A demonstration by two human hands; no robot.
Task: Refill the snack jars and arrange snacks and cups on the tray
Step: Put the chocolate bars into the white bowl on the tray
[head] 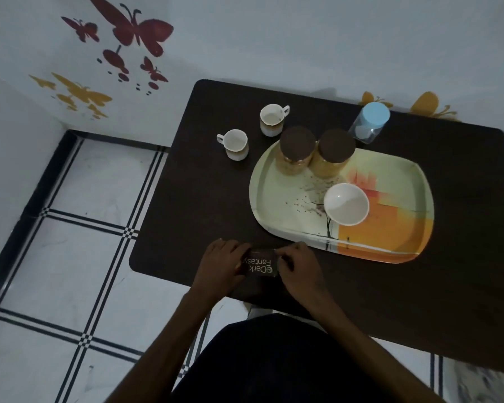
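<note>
My left hand (220,264) and right hand (298,264) both pinch ends of dark brown "Dark Fantasy" biscuit packet (259,266); grip of each clenched on it, at near edge of dark brown counter (463,286). Pale oval tray with orange tree print (390,242) just beyond packet; on it two brown-lidded snack jars (297,149) (333,154) side by side, white bowl (346,204). Two white cups (235,144) (272,119) on counter left of tray. Clear jar with blue lid (368,122) behind tray.
</note>
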